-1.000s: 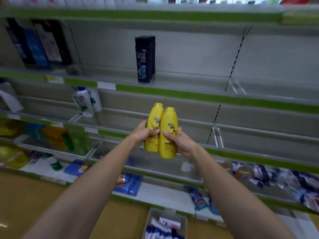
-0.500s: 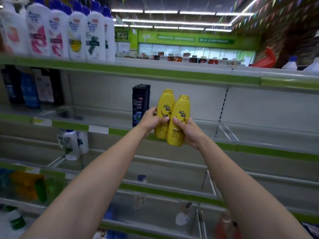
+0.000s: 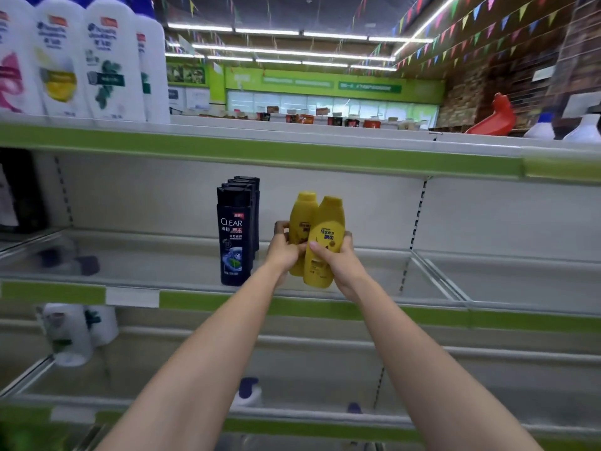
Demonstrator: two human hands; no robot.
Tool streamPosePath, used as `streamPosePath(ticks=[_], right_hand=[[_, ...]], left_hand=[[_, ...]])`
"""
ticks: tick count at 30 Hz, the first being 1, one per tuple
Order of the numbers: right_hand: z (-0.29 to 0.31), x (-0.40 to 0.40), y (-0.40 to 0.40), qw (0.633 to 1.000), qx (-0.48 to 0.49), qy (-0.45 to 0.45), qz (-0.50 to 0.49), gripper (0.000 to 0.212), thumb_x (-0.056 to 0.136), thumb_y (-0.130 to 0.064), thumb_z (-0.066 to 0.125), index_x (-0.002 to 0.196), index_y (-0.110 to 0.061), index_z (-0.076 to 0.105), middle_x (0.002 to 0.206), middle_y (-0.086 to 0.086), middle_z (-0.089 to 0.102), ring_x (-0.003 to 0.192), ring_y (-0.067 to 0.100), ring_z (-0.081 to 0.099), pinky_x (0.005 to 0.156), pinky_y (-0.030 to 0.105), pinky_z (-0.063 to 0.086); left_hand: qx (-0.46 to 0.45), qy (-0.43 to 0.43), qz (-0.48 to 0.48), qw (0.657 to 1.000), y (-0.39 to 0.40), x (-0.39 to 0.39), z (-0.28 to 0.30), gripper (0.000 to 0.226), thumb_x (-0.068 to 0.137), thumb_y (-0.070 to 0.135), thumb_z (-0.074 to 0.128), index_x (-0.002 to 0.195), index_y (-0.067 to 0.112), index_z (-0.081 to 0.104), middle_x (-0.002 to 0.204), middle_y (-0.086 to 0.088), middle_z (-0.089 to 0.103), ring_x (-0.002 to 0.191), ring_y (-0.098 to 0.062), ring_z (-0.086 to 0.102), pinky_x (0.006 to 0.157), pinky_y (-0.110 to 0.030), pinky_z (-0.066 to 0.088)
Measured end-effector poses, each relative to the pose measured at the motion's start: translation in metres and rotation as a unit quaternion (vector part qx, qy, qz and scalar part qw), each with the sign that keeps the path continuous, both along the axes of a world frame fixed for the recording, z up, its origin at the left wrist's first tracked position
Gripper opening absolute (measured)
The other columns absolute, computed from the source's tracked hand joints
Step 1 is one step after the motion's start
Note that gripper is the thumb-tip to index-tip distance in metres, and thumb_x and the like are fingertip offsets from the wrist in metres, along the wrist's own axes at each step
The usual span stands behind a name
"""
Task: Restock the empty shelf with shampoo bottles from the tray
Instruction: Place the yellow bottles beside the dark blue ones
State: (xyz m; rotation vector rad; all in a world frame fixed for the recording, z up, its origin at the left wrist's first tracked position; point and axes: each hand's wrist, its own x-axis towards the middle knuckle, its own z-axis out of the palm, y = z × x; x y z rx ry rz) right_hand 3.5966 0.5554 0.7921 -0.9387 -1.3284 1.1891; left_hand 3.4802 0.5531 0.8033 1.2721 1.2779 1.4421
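Two yellow shampoo bottles are held upright side by side over the front of a grey shelf (image 3: 357,281) with a green edge strip. My left hand (image 3: 284,247) grips the rear yellow bottle (image 3: 302,219). My right hand (image 3: 335,260) grips the front yellow bottle (image 3: 327,236), its label facing me. Both bottles sit just right of a row of dark blue Clear bottles (image 3: 235,232) standing on the same shelf. The tray is out of view.
White shampoo bottles (image 3: 107,66) stand on the top shelf at the left. A wire divider (image 3: 435,278) splits the shelf to the right of my hands. More white bottles (image 3: 70,333) stand on the shelf below at the left.
Both hands have carried the two yellow bottles up from the lower shelves and forward onto the shelf level beside the dark blue bottles. My view has tilted upward.
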Motion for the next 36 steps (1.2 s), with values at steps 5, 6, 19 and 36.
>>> streamPosePath(ticks=[5,6,19,36], right_hand=[[0.001,-0.012,0.024,1.0,0.008,-0.003,0.006,0.046,0.081,-0.011,0.071,0.112,-0.018,0.038,0.11,0.008,0.06,0.104,0.029,0.059,0.092,0.049,0.051],[0.0,-0.014,0.028,1.0,0.009,-0.011,0.007,0.045,0.081,-0.011,0.071,0.112,-0.017,0.039,0.108,0.007,0.061,0.102,0.028,0.06,0.091,0.048,0.051],[-0.002,-0.049,0.054,1.0,0.011,0.008,0.008,0.039,0.082,-0.013,0.07,0.111,-0.016,0.044,0.107,0.01,0.061,0.098,0.026,0.059,0.079,0.036,0.052],[-0.002,-0.071,0.065,0.998,0.016,-0.049,-0.026,0.04,0.084,-0.022,0.069,0.109,-0.016,0.038,0.099,0.003,0.059,0.096,0.023,0.058,0.087,0.041,0.052]], left_hand=[[-0.009,-0.026,0.007,1.0,0.026,-0.007,-0.007,0.03,0.095,0.002,0.041,0.113,0.026,0.042,0.119,-0.013,0.06,0.106,-0.031,0.058,0.09,-0.047,0.051],[-0.008,-0.036,0.009,0.999,0.029,-0.008,-0.008,0.032,0.095,0.001,0.038,0.111,0.028,0.043,0.118,-0.015,0.06,0.106,-0.032,0.058,0.09,-0.047,0.051],[-0.034,-0.125,0.112,0.985,0.053,-0.006,-0.013,0.041,0.102,0.035,0.023,0.136,0.02,0.041,0.137,-0.01,0.049,0.124,-0.028,0.048,0.105,-0.042,0.039],[-0.027,-0.028,0.16,0.986,0.058,-0.014,-0.009,0.056,0.1,0.046,0.01,0.141,0.018,0.034,0.141,-0.012,0.042,0.131,-0.028,0.04,0.112,-0.045,0.028]])
